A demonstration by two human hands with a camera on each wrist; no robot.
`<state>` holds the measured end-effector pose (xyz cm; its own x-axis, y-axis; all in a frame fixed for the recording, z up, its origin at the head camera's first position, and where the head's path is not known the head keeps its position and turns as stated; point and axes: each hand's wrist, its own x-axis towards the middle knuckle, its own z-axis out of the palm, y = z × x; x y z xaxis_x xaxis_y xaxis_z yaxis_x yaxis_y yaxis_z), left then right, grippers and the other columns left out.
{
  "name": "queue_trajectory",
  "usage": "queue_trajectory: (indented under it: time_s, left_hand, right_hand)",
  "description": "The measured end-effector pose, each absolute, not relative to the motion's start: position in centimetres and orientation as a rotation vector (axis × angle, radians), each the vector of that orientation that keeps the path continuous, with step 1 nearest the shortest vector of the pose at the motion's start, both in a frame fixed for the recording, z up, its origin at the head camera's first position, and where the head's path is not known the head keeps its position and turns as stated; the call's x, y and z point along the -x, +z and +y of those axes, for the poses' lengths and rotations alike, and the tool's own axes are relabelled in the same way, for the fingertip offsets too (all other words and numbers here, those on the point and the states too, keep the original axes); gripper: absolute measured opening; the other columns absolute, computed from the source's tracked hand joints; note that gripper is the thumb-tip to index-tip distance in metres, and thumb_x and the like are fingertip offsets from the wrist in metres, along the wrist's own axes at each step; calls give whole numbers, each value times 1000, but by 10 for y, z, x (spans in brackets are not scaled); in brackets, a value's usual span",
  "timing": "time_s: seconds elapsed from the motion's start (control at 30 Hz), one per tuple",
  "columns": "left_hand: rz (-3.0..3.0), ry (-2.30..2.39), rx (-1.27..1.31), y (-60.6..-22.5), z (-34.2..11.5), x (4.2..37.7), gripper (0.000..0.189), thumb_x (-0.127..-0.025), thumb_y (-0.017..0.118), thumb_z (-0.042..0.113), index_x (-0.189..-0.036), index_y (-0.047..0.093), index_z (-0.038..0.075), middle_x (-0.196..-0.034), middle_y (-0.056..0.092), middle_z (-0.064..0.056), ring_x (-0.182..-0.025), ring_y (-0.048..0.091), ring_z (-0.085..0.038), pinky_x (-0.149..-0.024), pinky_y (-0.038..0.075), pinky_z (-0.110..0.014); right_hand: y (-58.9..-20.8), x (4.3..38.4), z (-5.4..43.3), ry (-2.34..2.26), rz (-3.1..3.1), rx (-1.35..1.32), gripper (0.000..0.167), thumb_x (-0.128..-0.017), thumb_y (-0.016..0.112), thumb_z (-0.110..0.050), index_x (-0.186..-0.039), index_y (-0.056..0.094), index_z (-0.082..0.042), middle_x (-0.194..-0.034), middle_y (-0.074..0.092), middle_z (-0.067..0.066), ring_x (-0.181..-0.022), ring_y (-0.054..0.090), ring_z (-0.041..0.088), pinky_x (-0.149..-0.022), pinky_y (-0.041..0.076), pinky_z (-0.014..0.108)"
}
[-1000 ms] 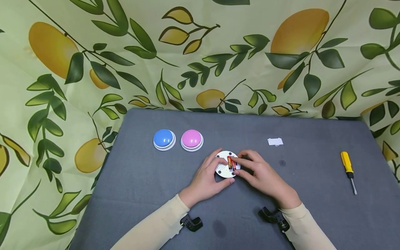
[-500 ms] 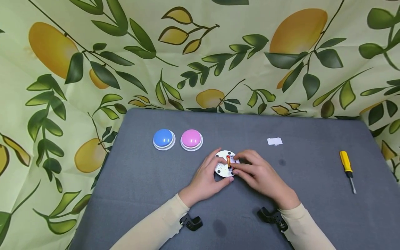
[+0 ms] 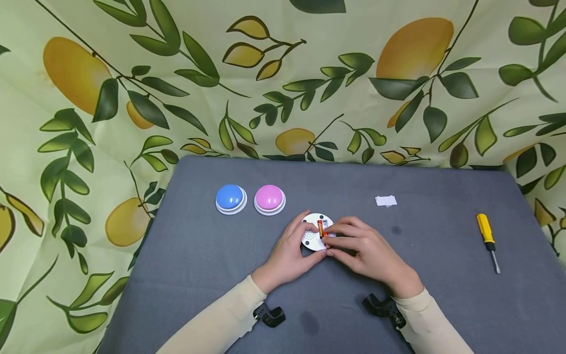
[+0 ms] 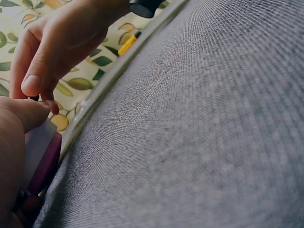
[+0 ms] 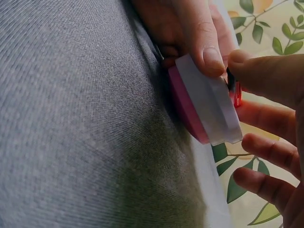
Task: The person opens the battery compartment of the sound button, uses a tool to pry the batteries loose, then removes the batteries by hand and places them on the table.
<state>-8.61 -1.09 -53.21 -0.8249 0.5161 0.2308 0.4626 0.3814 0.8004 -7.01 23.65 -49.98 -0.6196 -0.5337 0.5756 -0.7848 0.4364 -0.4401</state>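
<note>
My left hand (image 3: 287,255) grips a round push button by its rim, its white underside (image 3: 311,236) turned up in the head view. The wrist views show its pink dome (image 5: 186,107) facing down toward the table. One red and black battery (image 3: 320,227) lies in the open battery compartment (image 3: 325,223). At the compartment's near right side, my right hand (image 3: 371,251) pinches a second battery (image 5: 238,96) between thumb and finger. That battery's end is raised above the underside in the right wrist view. My fingers partly cover it in the head view.
Blue (image 3: 229,197) and pink (image 3: 268,197) push buttons stand dome up at the back left of the grey table (image 3: 199,255). A small white cover (image 3: 386,200) lies back right. Farther right is a yellow-handled screwdriver (image 3: 486,233). A leaf-patterned cloth (image 3: 199,113) hangs behind.
My right fingers have shifted the right-hand battery toward the near edge and lifted its end, baring part of its slot. My left hand keeps its grip on the push button.
</note>
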Motion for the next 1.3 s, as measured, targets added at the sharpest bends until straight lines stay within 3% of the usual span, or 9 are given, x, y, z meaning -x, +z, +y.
queue_trajectory:
  time_s: [0.17,0.47,0.87,1.3]
  left_hand:
    - [2550,1453,-884,-532,-11,85,46,-94,88,28,-128,60,14,-171,38,-17,-157,39,-33,-123,38,-55]
    - [2552,1451,-854,-533,-11,85,47,-93,89,27,-127,60,14,-171,38,-14,-156,39,-29,-124,37,-53]
    - [2550,1447,-843,-533,-11,84,46,-93,89,28,-126,60,15,-172,37,-13,-157,38,-29,-124,36,-55]
    - [2533,1456,-836,-533,-11,85,46,-93,89,28,-126,61,15,-172,37,-11,-157,38,-29,-124,36,-55]
  right_hand:
    - [-500,70,244,1054,-2365,-1028,32,-95,88,-18,-124,82,-8,-126,78,4,-119,68,25,-110,46,23]
    - [-505,74,278,984,-2507,-795,40,-84,94,-9,-122,82,-7,-127,78,4,-117,70,22,-110,42,17]
    - [-518,75,333,891,-2468,-582,40,-76,95,2,-115,84,-4,-121,80,10,-111,72,30,-111,37,10]
    - [-522,72,347,860,-2586,-448,33,-82,93,1,-112,85,-6,-125,79,9,-113,68,27,-106,32,5]
